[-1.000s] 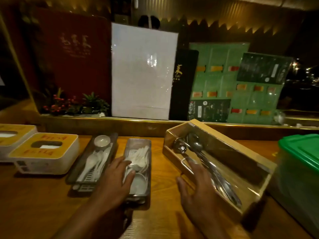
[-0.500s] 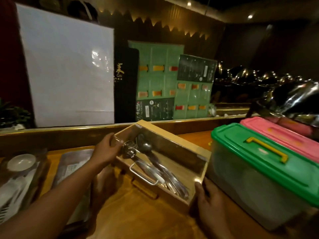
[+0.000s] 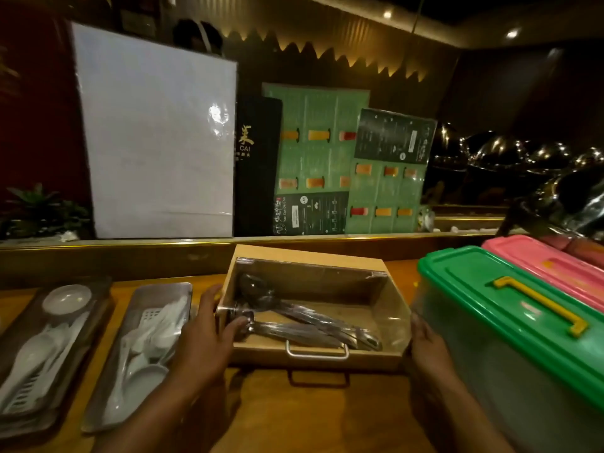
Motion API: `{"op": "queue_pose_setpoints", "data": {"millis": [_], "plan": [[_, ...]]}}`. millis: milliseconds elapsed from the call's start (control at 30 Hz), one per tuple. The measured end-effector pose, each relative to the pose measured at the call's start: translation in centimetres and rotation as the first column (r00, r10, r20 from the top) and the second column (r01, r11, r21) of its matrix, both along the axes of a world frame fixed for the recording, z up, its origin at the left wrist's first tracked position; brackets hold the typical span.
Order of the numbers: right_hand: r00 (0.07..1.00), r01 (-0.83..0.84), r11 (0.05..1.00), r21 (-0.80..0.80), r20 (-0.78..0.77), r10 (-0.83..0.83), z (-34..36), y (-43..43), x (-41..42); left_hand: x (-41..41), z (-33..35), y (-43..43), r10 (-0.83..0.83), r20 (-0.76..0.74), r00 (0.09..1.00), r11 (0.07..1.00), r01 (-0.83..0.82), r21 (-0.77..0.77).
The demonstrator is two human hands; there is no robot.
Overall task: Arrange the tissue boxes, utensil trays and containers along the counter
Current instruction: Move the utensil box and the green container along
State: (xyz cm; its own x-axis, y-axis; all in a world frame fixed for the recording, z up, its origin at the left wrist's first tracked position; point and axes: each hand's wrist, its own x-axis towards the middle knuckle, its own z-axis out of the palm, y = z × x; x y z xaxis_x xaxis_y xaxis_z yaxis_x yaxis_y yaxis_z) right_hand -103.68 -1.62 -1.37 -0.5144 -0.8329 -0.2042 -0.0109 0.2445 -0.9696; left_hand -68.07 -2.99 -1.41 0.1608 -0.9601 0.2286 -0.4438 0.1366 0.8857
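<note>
Seen from left along a wooden counter (image 3: 327, 413): two utensil trays (image 3: 143, 348) of white spoons, then left hand (image 3: 202, 341) and right hand (image 3: 425, 344) clamped on opposite ends of a wooden utensil box (image 3: 310, 256) holding metal ladles (image 3: 294, 318), beside a green-lidded container (image 3: 510, 315).

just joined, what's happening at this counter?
A person is squaring up a wooden utensil box with a clear lid and metal ladles inside. The left hand grips its left end, the right hand its right end. It sits between two metal trays of white spoons on the left and a green-lidded container, with a pink-lidded one behind, on the right.
</note>
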Motion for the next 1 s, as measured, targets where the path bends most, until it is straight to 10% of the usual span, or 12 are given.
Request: {"op": "queue_pose_setpoints", "data": {"millis": [633, 833, 1000], "plan": [[0.878, -0.436, 0.895, -0.091, -0.261, 0.401, 2.0, 1.3, -4.9, -9.1, 1.4, 6.9, 0.449, 0.265, 0.853, 0.893, -0.423, -0.151], [0.593, -0.766, 0.620, -0.168, -0.556, 0.582, 7.6, 9.6, -9.4, -17.6, 2.9, 11.6, 0.336, 0.271, 0.902, 0.937, -0.290, -0.195], [0.553, -0.784, 0.515, -0.347, -0.767, 0.326, 11.4, 15.5, -15.5, -26.1, 3.5, 16.6, 0.101, 0.235, 0.967, 0.975, -0.049, -0.218]]}}
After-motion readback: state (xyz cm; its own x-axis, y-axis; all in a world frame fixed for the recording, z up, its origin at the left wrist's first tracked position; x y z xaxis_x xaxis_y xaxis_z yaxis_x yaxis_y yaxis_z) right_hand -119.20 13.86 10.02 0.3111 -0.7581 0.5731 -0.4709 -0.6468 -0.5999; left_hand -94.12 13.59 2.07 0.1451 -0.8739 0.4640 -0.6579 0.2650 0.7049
